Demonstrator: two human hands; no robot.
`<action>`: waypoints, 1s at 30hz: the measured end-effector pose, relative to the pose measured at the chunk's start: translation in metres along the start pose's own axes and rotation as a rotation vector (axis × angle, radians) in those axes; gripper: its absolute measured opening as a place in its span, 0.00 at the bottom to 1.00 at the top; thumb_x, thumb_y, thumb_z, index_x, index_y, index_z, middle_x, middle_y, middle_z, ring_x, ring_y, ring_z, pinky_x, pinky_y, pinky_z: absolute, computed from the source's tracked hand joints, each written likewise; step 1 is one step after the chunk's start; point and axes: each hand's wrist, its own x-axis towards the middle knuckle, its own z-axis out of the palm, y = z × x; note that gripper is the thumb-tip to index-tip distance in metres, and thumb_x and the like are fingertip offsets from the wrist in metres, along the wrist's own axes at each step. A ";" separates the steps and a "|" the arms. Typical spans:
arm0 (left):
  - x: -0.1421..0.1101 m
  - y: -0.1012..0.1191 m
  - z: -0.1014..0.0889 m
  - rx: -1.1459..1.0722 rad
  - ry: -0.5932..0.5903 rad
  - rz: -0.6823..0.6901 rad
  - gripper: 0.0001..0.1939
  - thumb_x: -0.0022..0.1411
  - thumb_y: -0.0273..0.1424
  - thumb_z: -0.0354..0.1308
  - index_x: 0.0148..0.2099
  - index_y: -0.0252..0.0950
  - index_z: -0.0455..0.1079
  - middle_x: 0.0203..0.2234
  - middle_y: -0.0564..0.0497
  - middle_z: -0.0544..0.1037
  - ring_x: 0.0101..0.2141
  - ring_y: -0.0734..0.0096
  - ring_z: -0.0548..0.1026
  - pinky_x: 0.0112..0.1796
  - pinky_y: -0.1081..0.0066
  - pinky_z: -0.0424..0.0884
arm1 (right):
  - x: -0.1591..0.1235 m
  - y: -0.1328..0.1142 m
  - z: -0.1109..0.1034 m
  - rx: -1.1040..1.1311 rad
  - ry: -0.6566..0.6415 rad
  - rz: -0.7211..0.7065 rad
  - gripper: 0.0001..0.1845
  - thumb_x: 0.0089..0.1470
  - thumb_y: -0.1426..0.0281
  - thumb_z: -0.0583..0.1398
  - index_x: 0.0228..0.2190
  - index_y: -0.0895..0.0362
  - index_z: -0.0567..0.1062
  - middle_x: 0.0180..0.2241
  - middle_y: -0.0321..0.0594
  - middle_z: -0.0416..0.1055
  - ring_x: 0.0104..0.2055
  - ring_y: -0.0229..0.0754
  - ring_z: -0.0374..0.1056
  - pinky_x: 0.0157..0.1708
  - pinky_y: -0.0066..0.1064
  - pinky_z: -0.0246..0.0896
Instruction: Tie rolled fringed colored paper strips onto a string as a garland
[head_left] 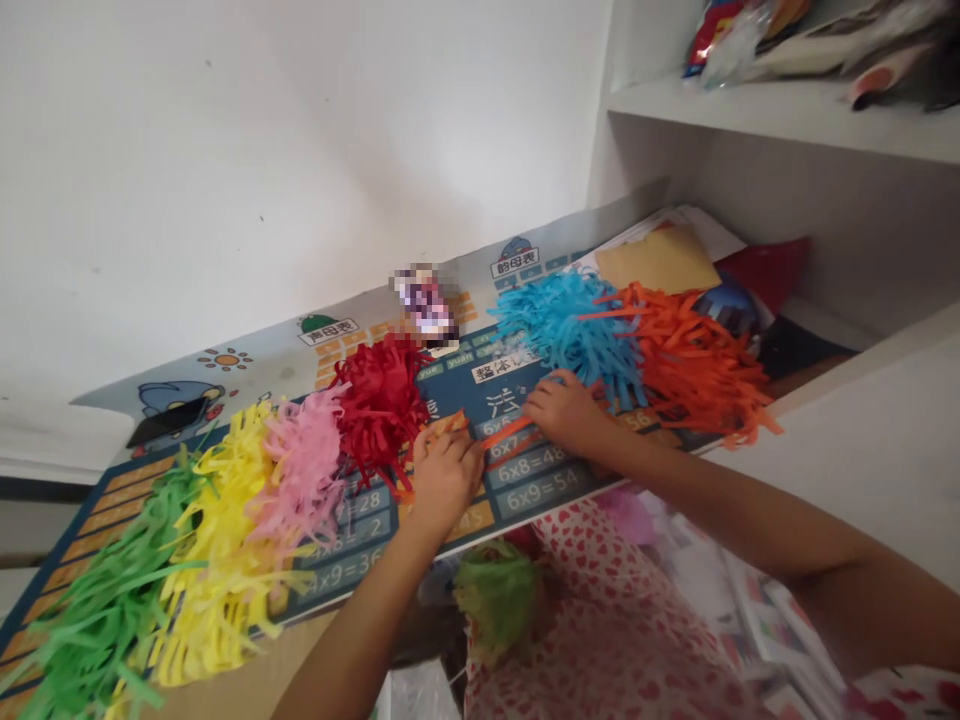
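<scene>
Evidently, the left hand [448,472] and right hand [564,412] have their fingers curled around an orange strip [507,434], just right of the red fringe [381,400]; it (thin paper, probably) should handle light, soft and tearable, best held near both ends.

Left of the red fringe [379,405], the pink [304,465], yellow [217,540] and green [105,610] fringes crowd together, barring a low pass over the tabletop [532,497]. Right of the red fringe, a gap opens toward the blue fringe [570,330], though the left fingers [454,450], right fingers [545,398] and the orange strip [510,435] between them span its near part. Behind the red fringe, the phone [425,302] narrows the way, then the wall [300,150] shuts it. Above the red fringe, the air is free.
</scene>
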 end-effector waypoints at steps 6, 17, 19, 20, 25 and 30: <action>-0.001 -0.004 -0.006 -0.020 0.024 -0.046 0.09 0.66 0.30 0.54 0.38 0.43 0.76 0.37 0.53 0.83 0.41 0.64 0.75 0.55 0.50 0.53 | -0.020 0.025 -0.032 0.041 0.028 0.158 0.30 0.54 0.68 0.63 0.58 0.58 0.67 0.56 0.51 0.68 0.56 0.55 0.61 0.58 0.52 0.46; -0.017 -0.013 -0.015 0.038 -0.071 -0.125 0.15 0.59 0.28 0.59 0.49 0.43 0.74 0.42 0.47 0.81 0.46 0.54 0.73 0.55 0.45 0.54 | -0.001 -0.027 0.007 0.078 0.168 -0.029 0.12 0.66 0.72 0.54 0.38 0.51 0.76 0.37 0.33 0.78 0.51 0.44 0.64 0.60 0.50 0.38; -0.031 -0.023 -0.030 0.083 -0.115 -0.200 0.17 0.57 0.30 0.61 0.50 0.44 0.73 0.44 0.46 0.81 0.48 0.50 0.72 0.55 0.44 0.54 | -0.006 -0.024 0.010 0.074 0.197 -0.039 0.13 0.66 0.73 0.53 0.38 0.51 0.76 0.39 0.33 0.78 0.50 0.44 0.64 0.60 0.49 0.39; -0.036 -0.025 -0.038 0.119 -0.127 -0.243 0.18 0.56 0.31 0.61 0.50 0.43 0.72 0.47 0.44 0.79 0.49 0.47 0.71 0.55 0.43 0.54 | -0.008 -0.025 0.011 0.073 0.202 -0.046 0.13 0.66 0.73 0.52 0.37 0.51 0.77 0.39 0.33 0.78 0.50 0.43 0.64 0.60 0.48 0.39; -0.028 0.012 -0.049 0.067 -0.152 -0.174 0.26 0.57 0.29 0.59 0.58 0.37 0.66 0.58 0.38 0.70 0.56 0.46 0.66 0.57 0.45 0.54 | -0.012 -0.036 0.012 0.053 0.156 -0.097 0.16 0.67 0.74 0.50 0.38 0.51 0.77 0.39 0.35 0.77 0.50 0.44 0.64 0.61 0.48 0.38; -0.009 0.036 -0.001 -0.037 -0.076 -0.003 0.12 0.66 0.26 0.52 0.49 0.38 0.72 0.43 0.45 0.79 0.43 0.58 0.72 0.49 0.56 0.64 | -0.018 -0.038 0.011 0.019 0.139 -0.148 0.13 0.65 0.74 0.52 0.39 0.53 0.77 0.39 0.38 0.76 0.47 0.46 0.64 0.59 0.49 0.42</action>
